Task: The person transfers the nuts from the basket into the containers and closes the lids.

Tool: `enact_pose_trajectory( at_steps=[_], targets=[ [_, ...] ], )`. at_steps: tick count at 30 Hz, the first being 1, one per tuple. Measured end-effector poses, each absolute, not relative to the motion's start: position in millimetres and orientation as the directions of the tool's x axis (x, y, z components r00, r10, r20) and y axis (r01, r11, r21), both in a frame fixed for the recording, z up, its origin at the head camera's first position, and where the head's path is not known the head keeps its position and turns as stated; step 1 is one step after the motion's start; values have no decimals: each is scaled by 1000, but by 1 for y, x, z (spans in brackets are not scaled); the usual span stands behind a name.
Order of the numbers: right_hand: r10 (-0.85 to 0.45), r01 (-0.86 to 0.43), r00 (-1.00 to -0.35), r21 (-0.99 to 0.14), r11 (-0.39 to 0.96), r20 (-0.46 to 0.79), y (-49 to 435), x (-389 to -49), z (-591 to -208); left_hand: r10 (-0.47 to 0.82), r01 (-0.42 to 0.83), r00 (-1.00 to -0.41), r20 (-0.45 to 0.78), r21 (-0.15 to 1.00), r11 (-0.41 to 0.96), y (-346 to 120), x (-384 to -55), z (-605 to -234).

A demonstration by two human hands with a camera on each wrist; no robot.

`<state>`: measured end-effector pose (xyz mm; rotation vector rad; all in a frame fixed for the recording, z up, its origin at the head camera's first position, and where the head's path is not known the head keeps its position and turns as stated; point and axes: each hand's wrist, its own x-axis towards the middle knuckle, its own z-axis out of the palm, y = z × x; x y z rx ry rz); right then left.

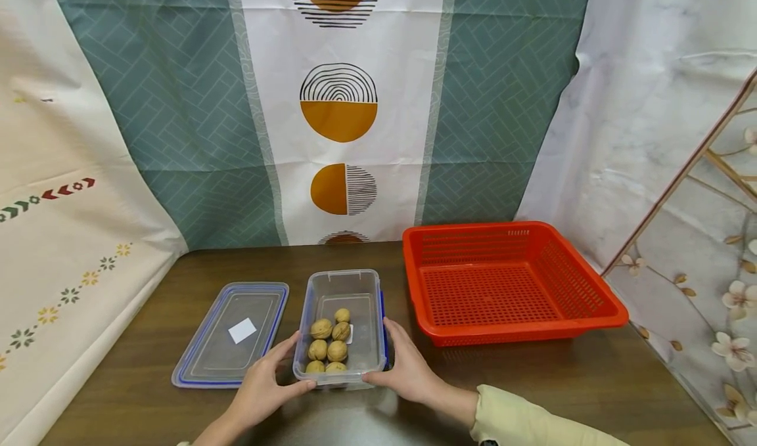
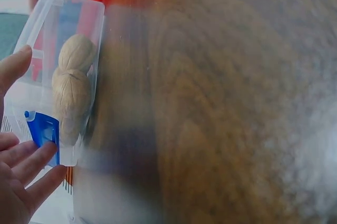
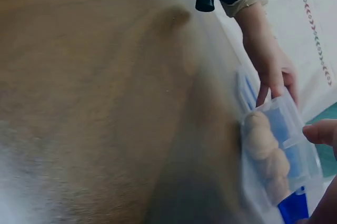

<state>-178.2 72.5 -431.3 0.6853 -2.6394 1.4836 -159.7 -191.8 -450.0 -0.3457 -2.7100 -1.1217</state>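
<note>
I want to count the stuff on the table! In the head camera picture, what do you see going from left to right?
Clear lid → left hand → clear box of walnuts → right hand → red basket.

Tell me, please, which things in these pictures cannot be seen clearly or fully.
- Walnuts in the clear box: head view, nearest ones partly behind the box's front rim; exact count unsure.
- White label on the lid: head view, too small to read.
- Left hand, right hand: fingertips hidden behind the box walls.
- Table: both wrist views, blurred.
- Red basket: left wrist view, only a blurred corner at the top edge.
</note>
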Motion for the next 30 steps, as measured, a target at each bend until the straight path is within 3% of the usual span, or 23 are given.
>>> enact_pose_trajectory(
  at_steps=[7, 21, 26, 30],
  targets=[
    [-380, -357, -896, -880, 313, 229, 79, -179, -442, 144, 289, -954, 263, 675, 679, -189, -162, -448],
    [-376, -340, -901, -888, 310, 214, 80, -180, -443, 178, 322, -945, 276, 675, 664, -192, -165, -447],
    [-382, -351, -897, -882, 315, 221, 80, -180, -439, 197, 386, -914, 354, 618, 685, -205, -170, -441],
    [-396, -346, -892, -892, 290, 218, 80, -180, -438, 171, 355, -918, 359, 548, 757, -230, -180, -432]
  ],
)
